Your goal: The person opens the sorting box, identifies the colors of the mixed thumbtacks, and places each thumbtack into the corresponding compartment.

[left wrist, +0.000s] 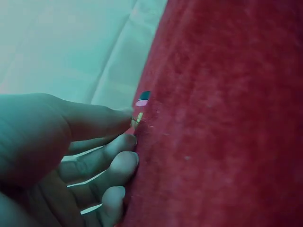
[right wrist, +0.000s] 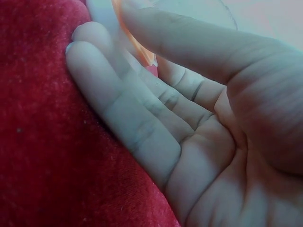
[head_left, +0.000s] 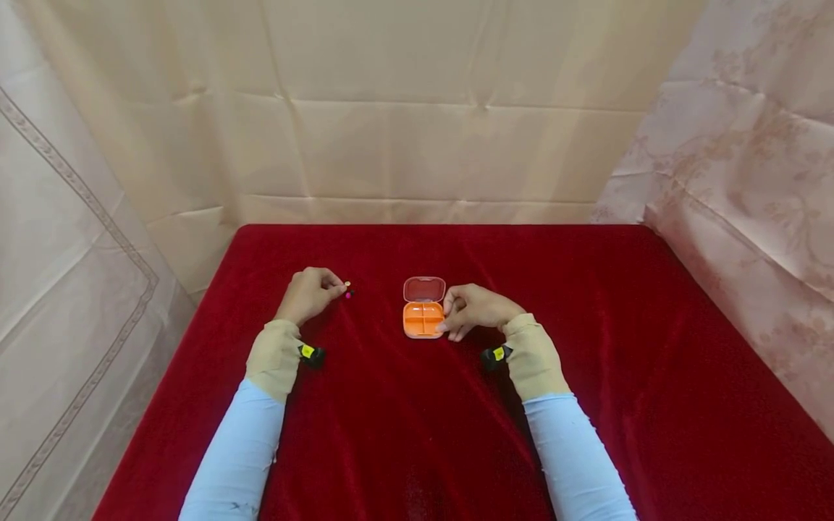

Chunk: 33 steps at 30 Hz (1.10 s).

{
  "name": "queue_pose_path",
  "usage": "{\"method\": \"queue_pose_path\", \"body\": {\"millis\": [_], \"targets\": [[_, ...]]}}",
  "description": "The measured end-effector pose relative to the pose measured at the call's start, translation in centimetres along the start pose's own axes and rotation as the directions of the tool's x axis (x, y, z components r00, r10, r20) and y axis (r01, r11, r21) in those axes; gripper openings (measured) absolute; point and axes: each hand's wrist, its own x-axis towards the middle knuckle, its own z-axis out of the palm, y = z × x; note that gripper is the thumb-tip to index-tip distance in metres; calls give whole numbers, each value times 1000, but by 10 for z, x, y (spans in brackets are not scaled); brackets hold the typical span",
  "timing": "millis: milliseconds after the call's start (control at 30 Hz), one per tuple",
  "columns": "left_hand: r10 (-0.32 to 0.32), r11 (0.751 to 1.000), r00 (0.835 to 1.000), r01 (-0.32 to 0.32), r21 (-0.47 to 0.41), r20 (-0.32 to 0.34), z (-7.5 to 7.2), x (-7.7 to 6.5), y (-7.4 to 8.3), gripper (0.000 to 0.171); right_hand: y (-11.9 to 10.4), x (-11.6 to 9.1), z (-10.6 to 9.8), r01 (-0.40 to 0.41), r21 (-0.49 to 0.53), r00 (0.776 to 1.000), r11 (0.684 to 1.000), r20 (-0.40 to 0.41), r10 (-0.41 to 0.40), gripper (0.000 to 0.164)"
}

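An orange pill box [head_left: 423, 318] with several compartments lies on the red cloth, its clear lid [head_left: 424, 289] tipped open away from me. My right hand [head_left: 478, 307] holds the box's right edge between thumb and fingers; an orange edge [right wrist: 137, 45] shows by the thumb in the right wrist view. To the left, my left hand [head_left: 313, 293] pinches a small yellow piece [left wrist: 139, 117] between thumb and index fingertip, its exact kind too small to tell. Beside it on the cloth lie a small pink piece [head_left: 348, 295] and a dark green piece [left wrist: 145, 95].
Red velvet-like cloth [head_left: 417, 420] covers the table. A cream curtain [head_left: 417, 145] hangs behind it, with a pale curtain [head_left: 59, 289] on the left and a floral one [head_left: 749, 181] on the right.
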Motion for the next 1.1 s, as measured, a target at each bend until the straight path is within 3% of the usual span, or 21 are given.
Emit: {"method": "queue_pose_path", "body": {"millis": [267, 500, 667, 967, 1100], "targets": [[-4, 1000, 1000, 3, 29, 16, -1, 1, 6, 11, -1, 4, -2, 8, -9, 1000, 1000, 18, -8, 36], [-21, 994, 999, 18, 112, 32, 1, 4, 7, 21, 3, 3, -2, -6, 4, 1000, 1000, 16, 6, 37], [-4, 986, 999, -2, 167, 34, 1, 5, 10, 18, 3, 3, -2, 1, -1, 1000, 1000, 10, -1, 37], [-9, 983, 999, 16, 184, -40, 0, -3, 18, 19, -6, 6, -1, 41, -21, 998, 999, 39, -40, 35], [-14, 978, 999, 22, 207, -42, 2, -4, 21, 19, -7, 5, -1, 50, -27, 998, 998, 42, -49, 35]]}}
